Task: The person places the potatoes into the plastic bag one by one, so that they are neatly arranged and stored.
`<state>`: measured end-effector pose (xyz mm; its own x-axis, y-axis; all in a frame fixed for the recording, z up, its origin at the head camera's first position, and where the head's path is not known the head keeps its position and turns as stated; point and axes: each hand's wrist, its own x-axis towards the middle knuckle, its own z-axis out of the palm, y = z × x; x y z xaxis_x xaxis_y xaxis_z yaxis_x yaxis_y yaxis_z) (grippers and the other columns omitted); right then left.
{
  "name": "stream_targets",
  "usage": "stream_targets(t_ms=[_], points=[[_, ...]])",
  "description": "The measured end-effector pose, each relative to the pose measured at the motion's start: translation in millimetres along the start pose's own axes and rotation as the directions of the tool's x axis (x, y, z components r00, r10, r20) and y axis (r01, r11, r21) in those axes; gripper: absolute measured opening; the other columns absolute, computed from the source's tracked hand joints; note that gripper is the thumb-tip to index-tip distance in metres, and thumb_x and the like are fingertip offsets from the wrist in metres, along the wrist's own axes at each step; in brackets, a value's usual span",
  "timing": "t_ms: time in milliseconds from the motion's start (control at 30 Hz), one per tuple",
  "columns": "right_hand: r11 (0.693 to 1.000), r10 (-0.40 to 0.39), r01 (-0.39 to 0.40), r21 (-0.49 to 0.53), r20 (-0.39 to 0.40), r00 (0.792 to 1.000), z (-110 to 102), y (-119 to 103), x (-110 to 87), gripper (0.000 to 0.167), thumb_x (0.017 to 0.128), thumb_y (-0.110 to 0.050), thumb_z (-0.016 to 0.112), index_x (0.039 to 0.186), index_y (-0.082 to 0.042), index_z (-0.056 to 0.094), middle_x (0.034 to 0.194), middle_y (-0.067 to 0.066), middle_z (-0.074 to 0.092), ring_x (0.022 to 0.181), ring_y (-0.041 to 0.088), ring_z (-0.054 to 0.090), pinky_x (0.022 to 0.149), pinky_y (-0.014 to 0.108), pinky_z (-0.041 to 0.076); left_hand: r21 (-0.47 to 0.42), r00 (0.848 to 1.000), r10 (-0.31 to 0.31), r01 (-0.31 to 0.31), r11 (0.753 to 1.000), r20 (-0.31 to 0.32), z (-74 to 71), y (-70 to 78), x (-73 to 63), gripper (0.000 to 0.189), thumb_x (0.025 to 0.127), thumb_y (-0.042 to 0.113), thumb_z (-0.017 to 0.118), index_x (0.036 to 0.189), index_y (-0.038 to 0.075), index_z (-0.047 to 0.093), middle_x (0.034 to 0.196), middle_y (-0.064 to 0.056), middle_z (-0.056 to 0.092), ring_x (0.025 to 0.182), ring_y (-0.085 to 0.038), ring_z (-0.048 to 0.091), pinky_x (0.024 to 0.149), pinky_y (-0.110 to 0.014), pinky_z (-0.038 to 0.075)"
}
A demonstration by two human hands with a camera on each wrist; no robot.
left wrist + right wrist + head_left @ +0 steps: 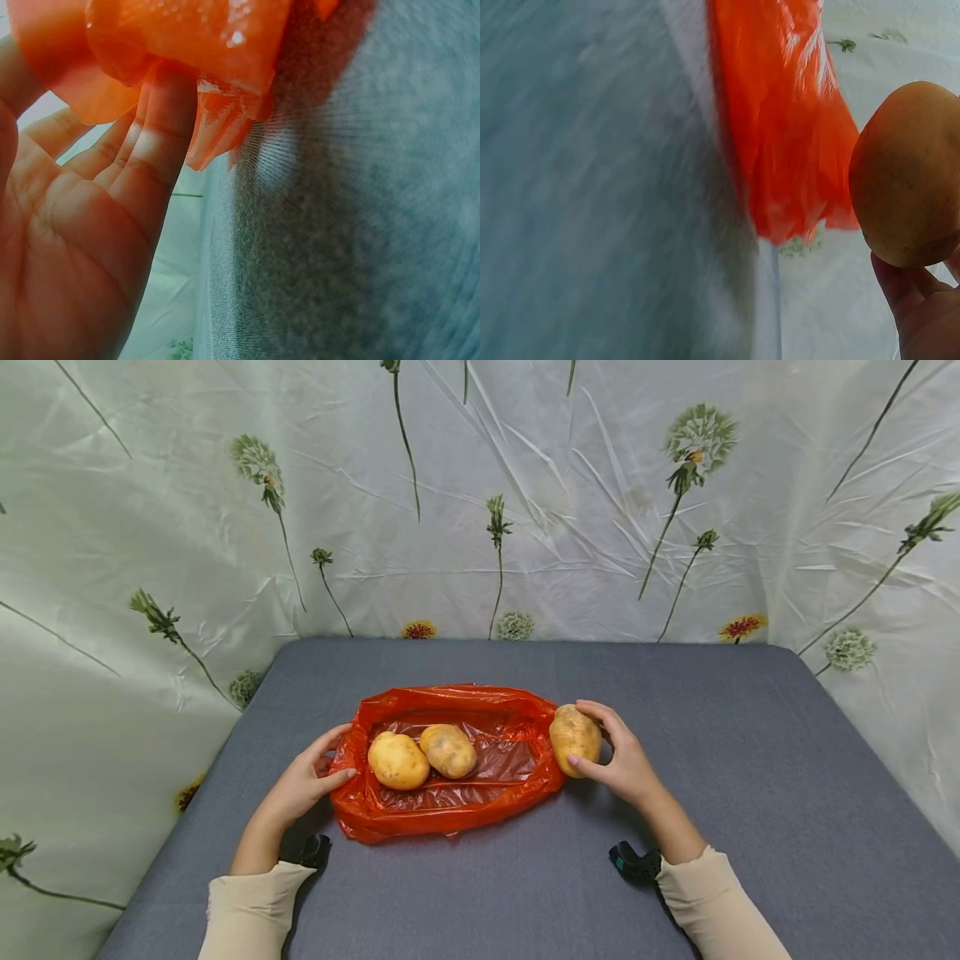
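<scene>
A red plastic bag (465, 820) lies spread wide on the grey table, its rim forming a long oval. Inside, toward its left end, two potatoes sit side by side: a yellowish potato (398, 761) and a browner potato (448, 751). At the bag's left end, my left hand (303, 781) holds the plastic rim between thumb and fingers; in the left wrist view its fingertips are partly hidden by the bag (187, 37). My right hand (626, 760) grips a third potato (575, 741) by the bag's right edge. That potato (907, 176) appears raised above the table in the right wrist view.
The grey cloth-covered table (750, 793) stretches around the bag. Behind it and along the sides hangs a pale curtain (570, 527) printed with dandelions and other flowers. Black straps (637, 862) sit on both wrists by the cream sleeves (712, 902).
</scene>
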<state>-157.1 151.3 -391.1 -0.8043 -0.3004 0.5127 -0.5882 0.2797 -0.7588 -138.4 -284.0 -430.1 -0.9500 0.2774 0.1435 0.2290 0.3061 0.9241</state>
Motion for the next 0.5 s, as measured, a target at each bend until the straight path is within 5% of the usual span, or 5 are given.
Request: stream_targets(t_ms=[500], points=[[0.998,-0.032,0.029,0.050,0.080,0.996,24.4,-6.4,20.3,0.064,0.065,0.006,0.072,0.122,0.010,0.044,0.126,0.025,0.042,0.115,0.033,0.040,0.093,0.025,0.034,-0.007,1.000,-0.007,0.007,1.000,0.005,0.4,0.7,0.0,0.065,0.082,-0.004,0.061,0.137,-0.003,0.027,0.117,-0.028,0.040,0.084,-0.018,0.057,0.064,-0.027,0.050]])
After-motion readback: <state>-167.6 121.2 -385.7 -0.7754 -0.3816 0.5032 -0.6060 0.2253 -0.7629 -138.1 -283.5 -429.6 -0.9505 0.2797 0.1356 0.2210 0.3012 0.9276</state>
